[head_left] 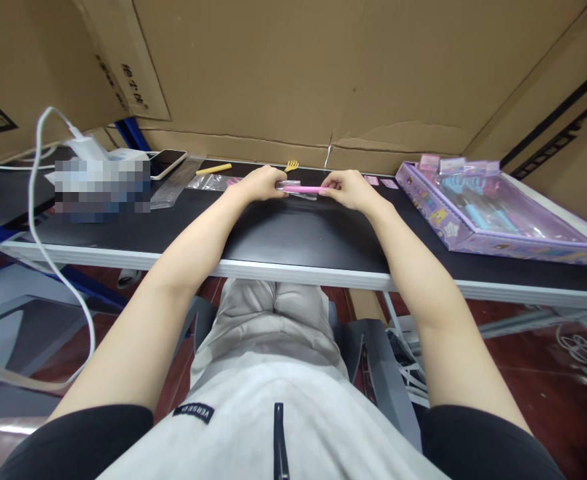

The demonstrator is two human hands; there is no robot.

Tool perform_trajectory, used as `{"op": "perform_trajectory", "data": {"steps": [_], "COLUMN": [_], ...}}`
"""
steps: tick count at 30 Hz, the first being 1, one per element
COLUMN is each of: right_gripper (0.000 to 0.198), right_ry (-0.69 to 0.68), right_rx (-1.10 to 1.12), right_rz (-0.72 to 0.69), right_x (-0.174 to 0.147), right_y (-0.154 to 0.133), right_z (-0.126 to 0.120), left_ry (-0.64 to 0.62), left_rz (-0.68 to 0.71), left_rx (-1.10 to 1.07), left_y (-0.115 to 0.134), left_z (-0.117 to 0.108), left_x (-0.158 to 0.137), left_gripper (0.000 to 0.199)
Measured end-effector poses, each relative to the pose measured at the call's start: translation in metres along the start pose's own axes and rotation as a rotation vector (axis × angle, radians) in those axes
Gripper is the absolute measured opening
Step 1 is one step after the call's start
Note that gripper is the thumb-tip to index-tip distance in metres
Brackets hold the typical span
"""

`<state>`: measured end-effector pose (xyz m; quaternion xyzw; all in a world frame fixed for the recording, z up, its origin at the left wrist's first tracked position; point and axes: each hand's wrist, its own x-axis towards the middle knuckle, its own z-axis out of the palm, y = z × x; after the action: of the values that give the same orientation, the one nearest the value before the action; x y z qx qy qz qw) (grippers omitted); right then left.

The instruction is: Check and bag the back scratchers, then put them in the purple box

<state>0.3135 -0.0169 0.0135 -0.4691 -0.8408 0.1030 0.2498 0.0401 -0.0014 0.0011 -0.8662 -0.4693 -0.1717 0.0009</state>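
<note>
Above the black table, a slim pink stick (307, 190), like a pen handle, lies level between my two hands. My left hand (262, 183) has its fingers closed on the stick's left end, where a clear plastic sleeve (289, 185) also shows. On the other end, my right hand (346, 189) pinches with thumb and fingers. Behind them lies a small yellow fork-shaped piece (292, 165). Left of my left hand are a yellow stick (214, 169) and a clear plastic bag (208, 182), with something pink partly hidden by the hand.
At right stands an open purple box (453, 233) holding blue and pink fork-shaped items in clear packs. Small pink cards (388, 183) lie beside it. On the left are a phone (168, 164), a white charger (87, 148) with its cable, and a blurred-out patch. Cardboard walls (293, 73) enclose the table.
</note>
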Motion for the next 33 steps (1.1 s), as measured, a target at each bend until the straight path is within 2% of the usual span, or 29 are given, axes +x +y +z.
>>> {"op": "perform_trajectory", "data": {"steps": [8, 12, 17, 25, 33], "right_gripper": [0.031, 0.038, 0.041, 0.016, 0.021], "right_ry": [-0.090, -0.102, -0.105, -0.038, -0.073], "right_rx": [0.195, 0.216, 0.200, -0.064, -0.360], "right_rz": [-0.003, 0.016, 0.004, -0.172, -0.170], "right_x": [-0.004, -0.007, -0.012, -0.024, -0.030], "right_y": [-0.018, -0.024, -0.033, -0.058, -0.076], "right_z": [0.010, 0.008, 0.002, 0.002, 0.007], "left_ry": [0.019, 0.031, 0.067, 0.191, 0.172], "left_rz": [0.073, 0.092, 0.196, 0.406, 0.438], "left_rx": [0.029, 0.023, 0.002, 0.084, 0.080], "left_y": [0.013, 0.018, 0.016, 0.020, 0.035], "left_z": [-0.002, 0.001, 0.001, -0.004, 0.010], "left_x": [-0.001, 0.002, 0.008, 0.034, 0.038], "left_gripper": [0.017, 0.013, 0.011, 0.020, 0.022]}}
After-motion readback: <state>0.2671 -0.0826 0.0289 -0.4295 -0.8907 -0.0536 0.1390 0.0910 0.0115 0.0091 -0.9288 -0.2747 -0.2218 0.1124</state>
